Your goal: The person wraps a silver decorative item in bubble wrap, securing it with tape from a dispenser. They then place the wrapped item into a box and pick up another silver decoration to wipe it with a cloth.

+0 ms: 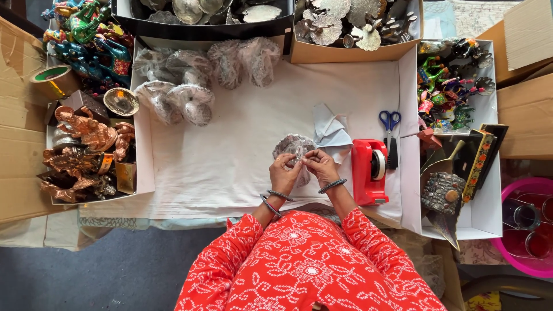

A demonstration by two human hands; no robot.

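Note:
My left hand and my right hand meet at the middle of a white cloth-covered table. Both grip a small item wrapped in clear bubble wrap, fingers pinched at its near edge. What is inside the wrap is hidden. Metal bangles sit on both wrists, and red patterned sleeves cover my arms. A folded pale blue paper lies just beyond my right hand. Immediately right of that hand stands a red tape dispenser.
Several bubble-wrapped bundles lie at the back left. Blue-handled scissors rest behind the dispenser. Boxes hold copper figurines on the left, silver metal pieces at the back and colourful painted figures on the right. A pink tub sits far right.

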